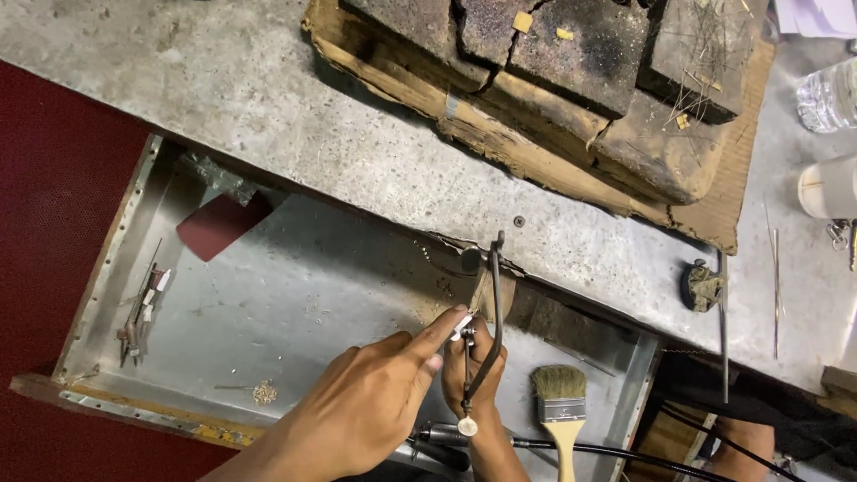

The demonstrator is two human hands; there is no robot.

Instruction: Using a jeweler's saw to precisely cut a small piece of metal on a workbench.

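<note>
My left hand (357, 411) comes in from the lower left, with the index finger stretched out. It pins a small pale metal piece (459, 328) against the wooden bench peg (505, 296) at the worktop's edge. My right hand (471, 373) sits just behind it, closed on the handle of a thin dark saw frame (494, 308). The frame stands nearly upright beside the piece. Most of the right hand's fingers are hidden by the left hand and the frame.
A metal-lined drawer (295, 303) lies open beneath the hands, holding a red abrasive sheet (223, 223), small tools (141, 312), gold bits (263, 391) and a flat brush (561, 403). Charred blocks (580, 54) sit on a wooden board. At the right are a bottle (826, 94) and a cup (826, 187).
</note>
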